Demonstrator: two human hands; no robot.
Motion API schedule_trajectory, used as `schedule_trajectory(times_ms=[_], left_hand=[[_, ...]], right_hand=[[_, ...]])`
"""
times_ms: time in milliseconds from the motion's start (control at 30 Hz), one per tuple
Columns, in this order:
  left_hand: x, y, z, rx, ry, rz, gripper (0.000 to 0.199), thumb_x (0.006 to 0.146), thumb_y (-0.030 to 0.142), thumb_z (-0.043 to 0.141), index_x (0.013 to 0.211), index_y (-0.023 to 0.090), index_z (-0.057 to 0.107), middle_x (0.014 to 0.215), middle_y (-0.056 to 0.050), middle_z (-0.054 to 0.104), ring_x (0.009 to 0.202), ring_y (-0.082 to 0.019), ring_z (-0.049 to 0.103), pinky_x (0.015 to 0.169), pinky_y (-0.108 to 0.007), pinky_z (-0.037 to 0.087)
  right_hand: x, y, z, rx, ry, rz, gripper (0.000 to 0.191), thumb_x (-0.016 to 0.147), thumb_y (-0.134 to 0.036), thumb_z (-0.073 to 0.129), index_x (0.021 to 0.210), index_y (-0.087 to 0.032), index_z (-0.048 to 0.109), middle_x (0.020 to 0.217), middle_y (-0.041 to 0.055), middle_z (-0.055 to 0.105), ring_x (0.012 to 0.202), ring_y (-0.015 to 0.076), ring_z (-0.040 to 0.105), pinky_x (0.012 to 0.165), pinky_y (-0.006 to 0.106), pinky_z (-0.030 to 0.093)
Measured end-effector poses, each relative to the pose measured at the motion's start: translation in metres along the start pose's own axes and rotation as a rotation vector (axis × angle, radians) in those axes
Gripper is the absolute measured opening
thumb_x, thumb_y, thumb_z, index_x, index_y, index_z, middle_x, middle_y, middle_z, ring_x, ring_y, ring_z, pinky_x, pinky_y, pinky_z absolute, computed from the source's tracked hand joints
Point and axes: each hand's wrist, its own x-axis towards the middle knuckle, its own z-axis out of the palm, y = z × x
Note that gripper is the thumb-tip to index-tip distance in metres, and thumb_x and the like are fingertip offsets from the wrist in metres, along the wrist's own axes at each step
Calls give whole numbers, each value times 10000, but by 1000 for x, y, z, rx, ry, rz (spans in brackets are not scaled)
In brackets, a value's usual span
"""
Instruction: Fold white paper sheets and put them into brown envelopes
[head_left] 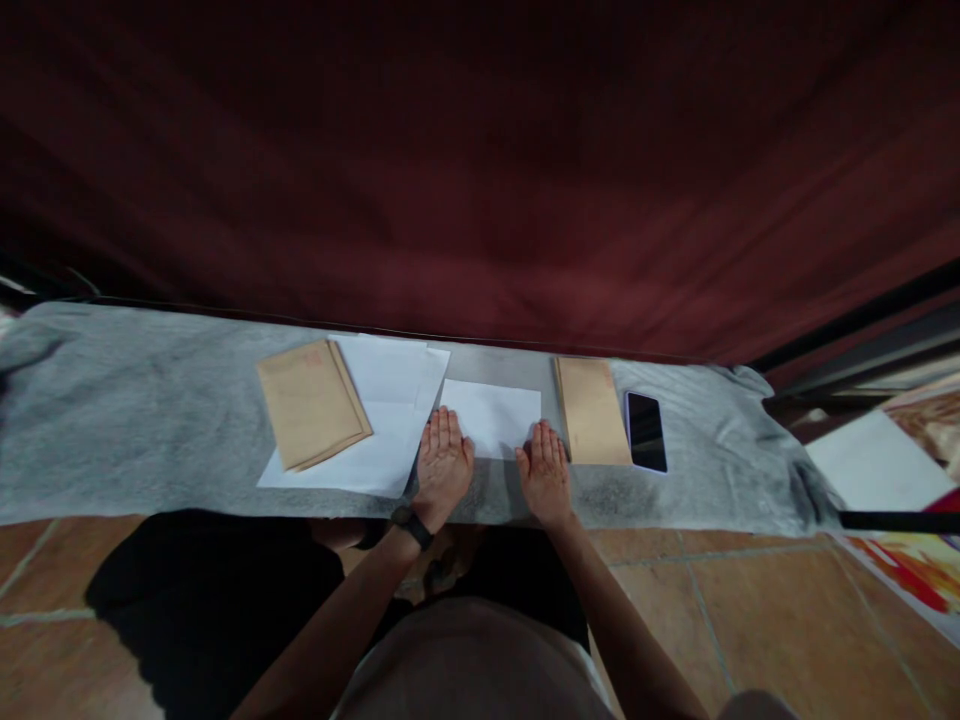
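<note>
A small white sheet of paper (491, 415) lies flat in front of me on a grey cloth. My left hand (445, 460) rests flat over its left end, fingers extended, a dark watch on the wrist. At its lower right corner lies my right hand (545, 470), palm down, with the fingers stretched out near a stack of brown envelopes (596, 410). Larger white sheets (386, 390) are spread to the left of my left hand. On top of them sit more brown envelopes (311, 405), turned at an angle.
A phone (646, 432) with a dark screen lies right of the right envelopes. The grey cloth (165, 410) covers the narrow table. Behind it hangs a dark red curtain (480, 220). At the far right are a white sheet (877, 460) and a colourful printed item (919, 570).
</note>
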Motion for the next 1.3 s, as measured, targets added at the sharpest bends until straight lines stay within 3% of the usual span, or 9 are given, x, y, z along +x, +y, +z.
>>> schedule_trajectory(times_ms=[100, 233, 367, 467, 667, 967, 1167, 1300], left_hand=[[8, 12, -2, -33, -4, 42, 595, 1001, 246, 323, 1543, 1, 317, 1610, -233, 333, 1538, -302, 238, 1246, -515, 245], [38, 26, 4, -76, -111, 185, 578, 997, 222, 305, 1534, 14, 347, 1619, -187, 345, 1542, -261, 232, 1263, -450, 232], [66, 21, 16, -75, -201, 222, 566, 995, 209, 289, 1516, 10, 387, 1601, -180, 384, 1534, -253, 259, 1261, -436, 238], [72, 11, 22, -51, -180, 230, 573, 992, 210, 291, 1520, 7, 380, 1613, -179, 359, 1541, -247, 239, 1266, -433, 221], [67, 1, 26, -24, -122, 155, 595, 1004, 257, 294, 1531, -14, 347, 1624, -204, 317, 1544, -257, 232, 1269, -445, 200], [56, -2, 20, -52, -70, 67, 617, 1005, 295, 312, 1542, -9, 324, 1623, -215, 307, 1547, -290, 206, 1255, -494, 209], [33, -4, 5, -80, -102, 121, 616, 1035, 371, 303, 1550, 34, 335, 1620, -195, 330, 1544, -279, 229, 1254, -494, 216], [12, 1, -2, -74, -143, 215, 629, 1032, 413, 347, 1546, 49, 345, 1619, -185, 345, 1545, -273, 229, 1260, -488, 198]], right_hand=[[14, -6, -3, 34, -30, -1, 621, 1085, -411, 241, 1558, -16, 318, 1601, 227, 358, 1512, 302, 302, 1210, 507, 288], [53, -19, 0, 106, -98, -67, 572, 1086, -359, 199, 1542, -64, 379, 1613, 163, 368, 1528, 257, 275, 1232, 479, 250], [84, -27, 12, 126, -163, -89, 548, 1083, -325, 195, 1507, -89, 451, 1582, 143, 428, 1499, 238, 342, 1234, 466, 253], [88, -24, 21, 92, -153, -91, 539, 1080, -327, 235, 1487, -70, 477, 1567, 159, 444, 1480, 260, 375, 1229, 475, 259], [76, -8, 28, 5, -41, -80, 596, 1071, -388, 299, 1531, -20, 382, 1577, 215, 405, 1483, 299, 353, 1209, 496, 287], [60, 6, 21, -9, 76, -3, 624, 1067, -403, 324, 1523, 22, 353, 1557, 292, 396, 1448, 345, 381, 1154, 538, 354], [43, -1, 8, 24, 92, 125, 560, 1021, -294, 379, 1500, -6, 392, 1354, 292, 583, 1225, 361, 556, 1015, 539, 453], [50, -4, 4, 120, 69, 273, 546, 948, -249, 434, 1424, 17, 472, 1190, 277, 638, 1108, 351, 612, 944, 485, 495]])
